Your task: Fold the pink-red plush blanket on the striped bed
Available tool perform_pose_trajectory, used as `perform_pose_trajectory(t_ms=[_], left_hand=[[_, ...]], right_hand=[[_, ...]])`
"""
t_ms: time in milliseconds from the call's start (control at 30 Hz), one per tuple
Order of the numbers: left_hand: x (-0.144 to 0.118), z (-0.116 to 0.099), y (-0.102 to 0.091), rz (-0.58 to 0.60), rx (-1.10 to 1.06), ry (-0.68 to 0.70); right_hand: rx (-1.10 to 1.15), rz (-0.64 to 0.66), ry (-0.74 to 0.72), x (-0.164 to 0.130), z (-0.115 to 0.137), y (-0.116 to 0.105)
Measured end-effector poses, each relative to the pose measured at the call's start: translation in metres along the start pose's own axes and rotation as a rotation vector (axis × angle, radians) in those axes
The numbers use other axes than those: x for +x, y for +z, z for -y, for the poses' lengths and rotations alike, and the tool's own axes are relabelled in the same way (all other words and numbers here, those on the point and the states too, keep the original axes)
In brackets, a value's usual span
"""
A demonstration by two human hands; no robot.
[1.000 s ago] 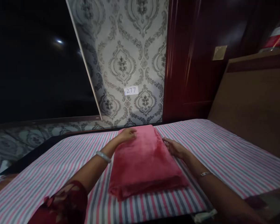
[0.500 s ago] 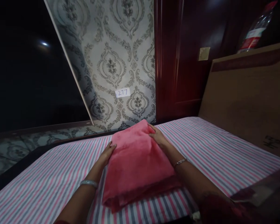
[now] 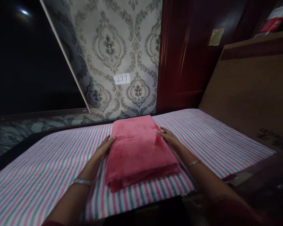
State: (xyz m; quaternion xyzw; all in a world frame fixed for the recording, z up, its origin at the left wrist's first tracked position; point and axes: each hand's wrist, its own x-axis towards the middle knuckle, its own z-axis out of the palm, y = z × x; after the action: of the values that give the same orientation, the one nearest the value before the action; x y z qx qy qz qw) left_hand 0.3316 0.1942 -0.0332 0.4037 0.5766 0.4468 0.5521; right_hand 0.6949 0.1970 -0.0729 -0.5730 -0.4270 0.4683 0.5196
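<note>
Indoors, flat open left hand (image 3: 103,148) and right hand (image 3: 169,138) flank folded pink towel (image 3: 138,147) (striped bedsheet (image 3: 49,163), damask wallpaper (image 3: 113,47)).

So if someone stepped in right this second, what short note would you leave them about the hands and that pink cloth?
Left hand: open, flat against the left edge of the folded pink cloth.
Right hand: open, resting on the cloth's right edge.
The cloth lies on the striped sheet, near its far edge.
Done: it is folded into a neat rectangle, several layers thick.
Left: squaring the sides, it seems; nothing is lifted.
</note>
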Motion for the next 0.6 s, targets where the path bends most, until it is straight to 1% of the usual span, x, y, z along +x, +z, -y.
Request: perform_pose_trajectory(t_ms=[67,133,233,333,467,600], left_hand=[[-0.013,0.006,-0.003,0.036,-0.056,-0.049],[-0.027,0.013,-0.002,0.053,-0.117,-0.064],[-0.047,0.017,0.004,0.050,-0.160,-0.037],[-0.064,0.018,0.013,0.053,-0.155,-0.013],[-0.077,0.018,0.019,0.058,-0.135,-0.002],[-0.079,0.022,0.018,0.046,-0.156,-0.047]], right_hand=[[-0.003,0.023,0.039,-0.011,-0.001,-0.007],[0.002,0.052,0.068,-0.020,0.001,-0.009],[0.032,0.107,0.074,-0.028,0.008,-0.006],[0.086,0.186,0.058,-0.030,0.014,-0.001],[0.209,0.298,0.061,-0.031,0.014,0.000],[0.227,0.301,0.147,-0.033,0.017,-0.001]])
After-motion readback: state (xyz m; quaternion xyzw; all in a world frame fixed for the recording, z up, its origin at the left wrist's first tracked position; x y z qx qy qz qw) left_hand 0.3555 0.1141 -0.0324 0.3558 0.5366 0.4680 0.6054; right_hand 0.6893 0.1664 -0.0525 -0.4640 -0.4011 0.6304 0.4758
